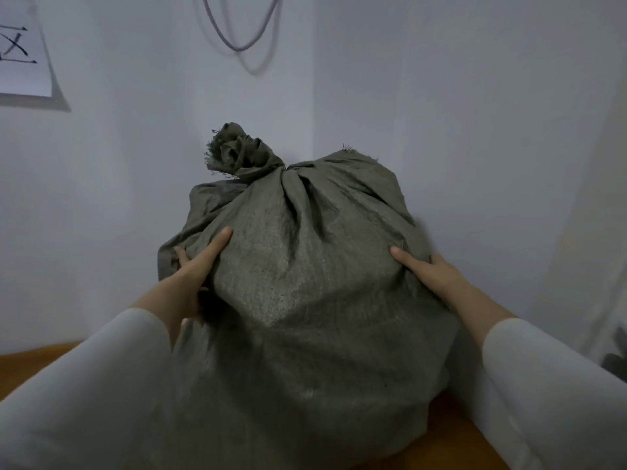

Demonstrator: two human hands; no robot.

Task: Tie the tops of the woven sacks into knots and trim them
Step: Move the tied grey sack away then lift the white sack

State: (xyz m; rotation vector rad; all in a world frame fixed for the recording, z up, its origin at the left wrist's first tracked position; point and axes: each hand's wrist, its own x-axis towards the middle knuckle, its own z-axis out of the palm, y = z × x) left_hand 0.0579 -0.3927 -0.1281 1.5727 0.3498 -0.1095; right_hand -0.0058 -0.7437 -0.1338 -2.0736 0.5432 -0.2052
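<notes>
A full grey-green woven sack [305, 300] stands in front of me in a room corner. Its top is gathered into a knot [242, 154] with frayed ends sticking up to the left; a second frayed flap [356, 157] lies to the right of the knot. My left hand [193, 266] grips the sack's left side, thumb on the front and fingers wrapped behind. Against the sack's right side lies my right hand [427, 269], its fingers partly hidden behind the fabric. Both arms wear white sleeves.
White walls meet in a corner right behind the sack. A grey cord loop [242, 32] hangs on the wall above. A paper sign [23, 52] is pinned at upper left. Orange-brown floor [34, 361] shows at both lower sides. A dark object [615, 361] sits at the right edge.
</notes>
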